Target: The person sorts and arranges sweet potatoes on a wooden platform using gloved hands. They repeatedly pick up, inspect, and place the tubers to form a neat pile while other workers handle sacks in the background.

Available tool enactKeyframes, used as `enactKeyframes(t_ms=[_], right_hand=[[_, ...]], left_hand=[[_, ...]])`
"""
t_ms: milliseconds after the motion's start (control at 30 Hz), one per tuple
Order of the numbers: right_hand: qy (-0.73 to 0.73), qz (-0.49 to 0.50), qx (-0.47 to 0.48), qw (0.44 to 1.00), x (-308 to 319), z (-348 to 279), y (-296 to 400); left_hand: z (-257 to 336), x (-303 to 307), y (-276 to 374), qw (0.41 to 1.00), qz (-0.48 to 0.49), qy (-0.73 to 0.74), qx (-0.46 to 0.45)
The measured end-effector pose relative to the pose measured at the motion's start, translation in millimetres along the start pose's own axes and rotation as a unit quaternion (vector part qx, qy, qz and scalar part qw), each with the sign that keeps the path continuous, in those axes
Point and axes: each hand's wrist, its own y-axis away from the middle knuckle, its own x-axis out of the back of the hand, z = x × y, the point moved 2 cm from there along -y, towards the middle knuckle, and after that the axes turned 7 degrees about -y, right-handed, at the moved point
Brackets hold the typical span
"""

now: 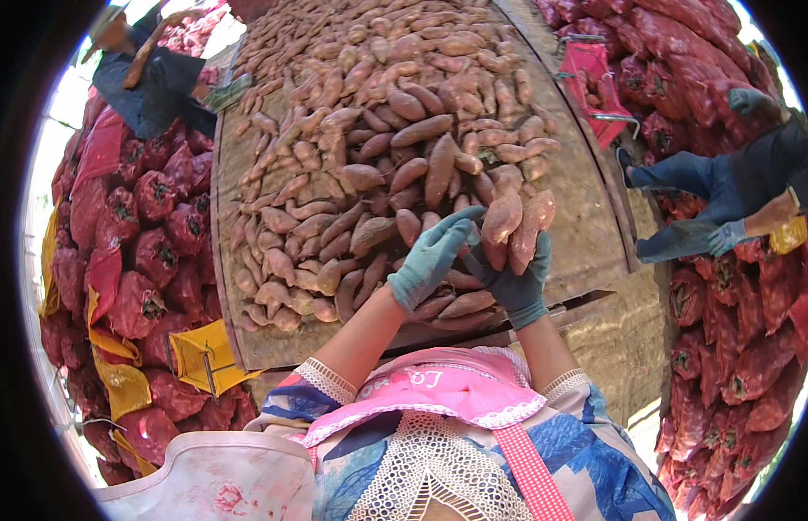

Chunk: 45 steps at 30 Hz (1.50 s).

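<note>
My right hand [518, 286], in a blue-green work glove, cradles reddish-brown sweet potatoes [533, 225] from below. Two large ones lie side by side in it, and part of another shows beneath them. Just to the left, my left hand [433, 257], gloved alike, has its fingers stretched against the side of this bunch. A bit of sweet potato skin shows by its thumb, but whether it grips anything is hidden. Beyond both hands spreads a heap of sweet potatoes [410, 176], darker in the middle and paler around, on a wooden table [573, 215].
Red mesh sacks [176, 234] are stacked at left, with more mesh sacks [697, 58] at right. A yellow bag on a metal frame [205, 355] stands left of the table; a pink framed bag [589, 78] is at right. One person [150, 78] stands at far left, another [716, 176] at right.
</note>
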Motion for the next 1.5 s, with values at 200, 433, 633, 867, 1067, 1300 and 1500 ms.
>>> enactKeyframes(t_ms=[200,433,633,867,1067,1300,1500], right_hand=[[0.063,-0.034,0.006,0.997,21,-52,12],[0.137,0.012,-0.032,0.99,32,-75,-13],[0.125,0.011,-0.009,0.992,69,-100,-41],[0.293,0.057,0.082,0.951,-21,-263,-112],[0.49,0.303,0.188,0.795,-88,-370,-187],[0.935,-0.082,0.061,0.34,-1,-125,-157],[0.985,-0.022,0.098,0.139,54,-89,-155]], left_hand=[[-20,-31,-20,0.963,0.051,-0.223,-0.143],[-35,-14,-77,0.995,0.086,-0.058,0.003],[-65,24,-70,0.974,0.181,-0.13,0.032],[-104,95,20,0.957,0.276,-0.083,0.036],[-87,91,24,0.955,0.283,-0.085,0.039],[-91,68,22,0.96,0.253,-0.11,0.046],[-73,57,30,0.962,0.219,-0.158,0.042]])
